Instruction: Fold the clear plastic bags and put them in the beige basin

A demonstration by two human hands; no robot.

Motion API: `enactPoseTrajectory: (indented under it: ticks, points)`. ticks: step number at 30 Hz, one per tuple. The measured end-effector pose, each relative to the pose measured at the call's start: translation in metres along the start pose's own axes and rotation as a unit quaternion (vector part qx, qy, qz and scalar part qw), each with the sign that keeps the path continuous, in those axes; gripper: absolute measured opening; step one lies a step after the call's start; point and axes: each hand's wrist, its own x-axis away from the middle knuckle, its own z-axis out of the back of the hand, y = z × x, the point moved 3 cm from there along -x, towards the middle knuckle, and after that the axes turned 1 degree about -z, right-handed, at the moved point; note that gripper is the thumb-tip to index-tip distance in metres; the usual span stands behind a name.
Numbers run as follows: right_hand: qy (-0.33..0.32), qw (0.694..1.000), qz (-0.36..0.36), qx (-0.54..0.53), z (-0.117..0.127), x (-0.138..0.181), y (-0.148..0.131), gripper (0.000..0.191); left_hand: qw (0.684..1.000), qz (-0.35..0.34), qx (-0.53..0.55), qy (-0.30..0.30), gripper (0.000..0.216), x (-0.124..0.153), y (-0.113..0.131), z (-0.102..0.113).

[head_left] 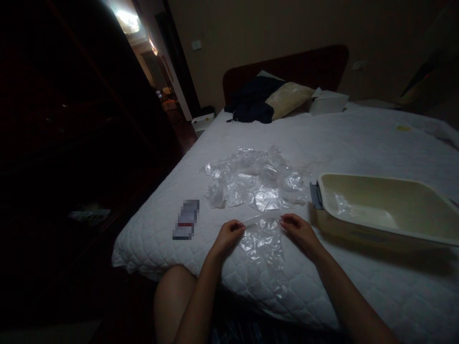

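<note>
A clear plastic bag (263, 243) is stretched between my two hands near the front edge of the bed. My left hand (231, 234) pinches its upper left corner, fingers closed. At the upper right corner, my right hand (296, 229) grips the bag between thumb and fingers. The top edge runs nearly straight from hand to hand, while the crinkled lower part hangs toward me. Just beyond my hands lies a spread of several crumpled clear plastic bags (265, 198) on the white quilted bed cover (154, 229).
To the right stands a cream plastic bin (380, 239) with a grey handle and some clear plastic inside. A blurred-out flat item (186, 220) lies left of my hands. Dark clothing (251, 98), a yellowish pillow (289, 100) and a white box (329, 102) sit by the headboard (322, 62).
</note>
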Motion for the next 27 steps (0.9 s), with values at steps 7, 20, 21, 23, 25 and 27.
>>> enactPoseTrajectory:
  ticks: [7,20,21,23,25,27]
  points:
    - [-0.030,0.999,-0.017,0.029,0.0005,-0.0011,0.0049,0.044,1.000,0.009,0.000,0.014,0.019,0.0009,0.0021,0.0020]
    - [-0.078,0.993,-0.014,0.087,-0.0031,-0.0009,0.0029,0.040,1.000,0.000,0.005,-0.009,0.022,0.0018,0.0033,0.0014]
    - [-0.075,0.994,-0.011,0.082,-0.0029,-0.0011,0.0039,0.040,1.000,0.000,0.006,-0.019,0.023,0.0023,0.0037,0.0019]
    - [-0.071,0.995,-0.002,0.076,-0.0027,-0.0011,0.0043,0.037,0.999,0.004,0.007,-0.031,0.028,0.0032,0.0035,0.0032]
    - [-0.073,0.995,0.008,0.073,-0.0029,-0.0001,0.0025,0.033,0.999,0.008,0.007,-0.033,0.030,0.0036,0.0025,0.0045]
    - [-0.081,0.995,0.012,0.061,-0.0038,0.0016,-0.0003,0.029,1.000,0.006,0.009,-0.025,0.029,0.0035,0.0018,0.0052]
